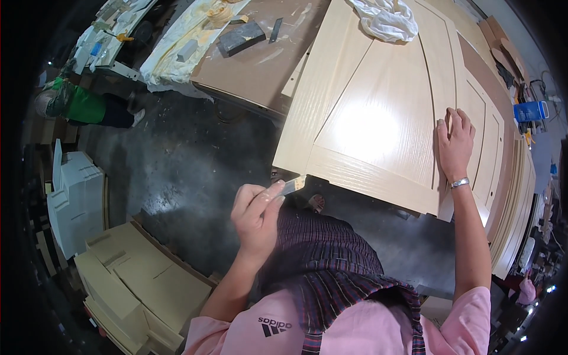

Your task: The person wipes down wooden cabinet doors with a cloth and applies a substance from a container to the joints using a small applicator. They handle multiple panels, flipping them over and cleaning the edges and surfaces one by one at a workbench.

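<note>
Between the thumb and fingers of my left hand is a small putty knife. Pale yellowish filler is smeared on its blade, which sits close to the near left corner of a light wood-grain cabinet door. My right hand lies on the right side of that door, its fingers slightly bent and thumb apart, holding nothing. Grooves run across the door's face, and a bright reflection covers its middle. A crumpled white cloth rests on the far part of the door.
Left of the door, a brown worktable carries a dark block, a flat dark blade and a stained cloth. More door panels are at right. Stacked panels stand lower left. A person in green is farther left.
</note>
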The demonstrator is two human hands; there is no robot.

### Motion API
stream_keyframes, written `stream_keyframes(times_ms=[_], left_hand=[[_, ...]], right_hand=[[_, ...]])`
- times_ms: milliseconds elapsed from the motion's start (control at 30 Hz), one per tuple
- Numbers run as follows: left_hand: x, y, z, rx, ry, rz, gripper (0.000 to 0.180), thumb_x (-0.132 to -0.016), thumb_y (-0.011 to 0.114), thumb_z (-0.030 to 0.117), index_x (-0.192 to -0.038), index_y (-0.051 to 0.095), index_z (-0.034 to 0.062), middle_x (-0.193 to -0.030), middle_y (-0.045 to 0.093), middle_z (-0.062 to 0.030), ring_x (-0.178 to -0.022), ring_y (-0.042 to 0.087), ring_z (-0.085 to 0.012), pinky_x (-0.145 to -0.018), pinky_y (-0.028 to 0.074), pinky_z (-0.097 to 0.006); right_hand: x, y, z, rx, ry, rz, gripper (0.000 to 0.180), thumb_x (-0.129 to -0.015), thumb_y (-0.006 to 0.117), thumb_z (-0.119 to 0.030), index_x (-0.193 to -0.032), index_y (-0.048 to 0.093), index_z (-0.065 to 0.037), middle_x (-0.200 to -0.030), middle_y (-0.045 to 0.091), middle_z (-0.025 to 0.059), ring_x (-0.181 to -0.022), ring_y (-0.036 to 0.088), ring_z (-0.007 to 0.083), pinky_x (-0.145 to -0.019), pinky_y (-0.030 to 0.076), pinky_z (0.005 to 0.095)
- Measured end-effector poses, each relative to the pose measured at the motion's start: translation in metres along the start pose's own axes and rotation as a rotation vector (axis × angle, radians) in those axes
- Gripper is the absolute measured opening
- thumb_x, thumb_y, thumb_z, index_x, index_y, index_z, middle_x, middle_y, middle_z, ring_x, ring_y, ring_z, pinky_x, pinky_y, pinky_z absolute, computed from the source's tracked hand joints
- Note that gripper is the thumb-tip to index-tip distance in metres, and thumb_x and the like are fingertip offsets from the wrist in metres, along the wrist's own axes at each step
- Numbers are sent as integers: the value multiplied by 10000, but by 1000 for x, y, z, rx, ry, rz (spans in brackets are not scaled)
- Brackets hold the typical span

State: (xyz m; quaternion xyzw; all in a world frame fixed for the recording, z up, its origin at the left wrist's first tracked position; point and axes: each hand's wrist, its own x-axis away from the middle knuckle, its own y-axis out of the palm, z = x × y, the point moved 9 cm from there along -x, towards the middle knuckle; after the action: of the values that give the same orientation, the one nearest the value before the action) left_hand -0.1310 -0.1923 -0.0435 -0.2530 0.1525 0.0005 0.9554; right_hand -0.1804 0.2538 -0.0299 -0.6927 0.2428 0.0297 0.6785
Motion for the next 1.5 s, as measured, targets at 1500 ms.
stream_keyframes(times_ms=[1500], left_hand=[[-37, 1, 14, 55, -20, -123, 248, -846, 689, -100, -1076, 746, -28, -843, 651, -82, -718, 585, -137, -658, 449, -244]], right_hand=[[2, -1, 0, 3, 20, 4, 416, -951, 597, -269, -1321, 611, -78, -1407, 539, 180, -1282, 486, 387, -1078, 429, 472]])
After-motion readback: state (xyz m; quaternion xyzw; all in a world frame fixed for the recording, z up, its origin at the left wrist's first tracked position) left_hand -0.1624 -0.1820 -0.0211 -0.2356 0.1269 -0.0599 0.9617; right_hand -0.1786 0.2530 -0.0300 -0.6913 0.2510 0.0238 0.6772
